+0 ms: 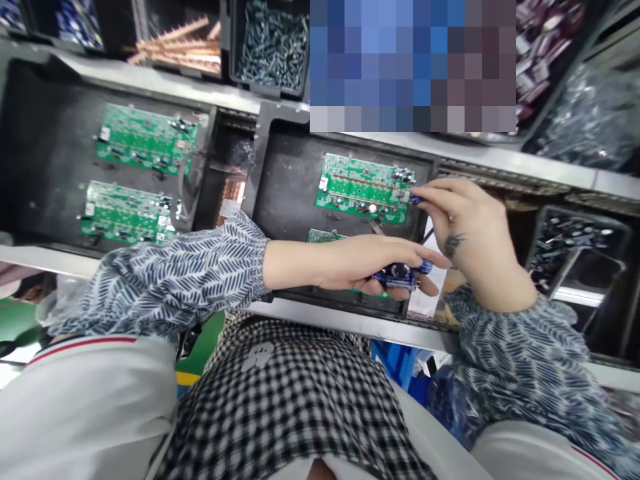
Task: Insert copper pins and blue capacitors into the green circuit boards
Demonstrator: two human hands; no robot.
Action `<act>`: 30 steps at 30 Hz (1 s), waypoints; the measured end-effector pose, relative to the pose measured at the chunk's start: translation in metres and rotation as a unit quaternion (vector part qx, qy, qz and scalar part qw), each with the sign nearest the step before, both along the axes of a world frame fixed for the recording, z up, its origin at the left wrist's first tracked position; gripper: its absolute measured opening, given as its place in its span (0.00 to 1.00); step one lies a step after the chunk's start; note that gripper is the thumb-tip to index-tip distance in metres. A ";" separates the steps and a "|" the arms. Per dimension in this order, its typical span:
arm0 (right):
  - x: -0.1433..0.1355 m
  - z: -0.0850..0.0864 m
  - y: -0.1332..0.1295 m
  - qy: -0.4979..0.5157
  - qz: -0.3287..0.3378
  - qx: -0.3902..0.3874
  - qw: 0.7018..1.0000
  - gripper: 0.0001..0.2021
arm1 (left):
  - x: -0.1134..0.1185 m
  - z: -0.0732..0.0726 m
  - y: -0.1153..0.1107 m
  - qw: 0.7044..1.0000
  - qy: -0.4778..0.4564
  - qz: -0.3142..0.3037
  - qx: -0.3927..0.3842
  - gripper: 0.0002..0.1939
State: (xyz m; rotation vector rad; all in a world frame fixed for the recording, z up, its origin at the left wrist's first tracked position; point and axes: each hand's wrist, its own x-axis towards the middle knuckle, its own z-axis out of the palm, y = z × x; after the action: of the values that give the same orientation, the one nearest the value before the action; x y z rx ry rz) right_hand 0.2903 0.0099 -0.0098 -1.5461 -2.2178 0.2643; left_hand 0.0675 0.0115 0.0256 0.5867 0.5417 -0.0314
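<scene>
My left hand (350, 263) is curled, palm turned away, around several blue cylindrical capacitors (395, 275) over the near part of a black tray. Between the thumb and fingertips of my right hand (467, 217) is a small blue capacitor (416, 199), mostly covered by the fingers. It is at the right end of a green circuit board (367, 188); whether it touches the board I cannot tell. Beneath my left hand lies a second green circuit board (325, 235), largely hidden by the hand and forearm.
Both boards lie in a black tray (290, 167). In another black tray (45, 147) to the left are two more circuit boards (145, 140). Along the back stand bins of screws (273, 47) and copper strips (175, 47). At right is a bin of small parts (575, 243).
</scene>
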 end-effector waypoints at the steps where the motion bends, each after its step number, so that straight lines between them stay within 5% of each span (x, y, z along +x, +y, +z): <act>1: -0.002 -0.001 0.002 -0.015 0.005 -0.012 1.000 0.13 | 0.001 0.001 -0.001 1.000 0.003 0.006 -0.003 0.21; 9: 0.001 0.006 0.008 -0.085 -0.018 -0.098 0.991 0.12 | 0.013 0.007 -0.005 0.996 -0.018 0.021 -0.082 0.04; 21: 0.008 -0.002 0.010 -0.061 0.069 -0.066 0.994 0.12 | 0.014 -0.014 0.005 0.977 0.025 0.125 -0.168 0.17; 27: -0.006 0.008 -0.017 0.017 0.011 0.005 1.000 0.19 | 0.018 -0.015 0.003 0.976 0.095 0.165 -0.103 0.18; 30: -0.013 0.017 -0.036 0.089 0.001 -0.024 0.996 0.15 | 0.019 -0.015 0.001 0.973 0.138 0.180 -0.049 0.16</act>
State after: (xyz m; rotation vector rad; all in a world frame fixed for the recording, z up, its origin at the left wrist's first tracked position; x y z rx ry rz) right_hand 0.2772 -0.0263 0.0071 -1.4832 -2.0898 0.4410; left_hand 0.0866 0.0124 0.0109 0.3816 0.9071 0.2064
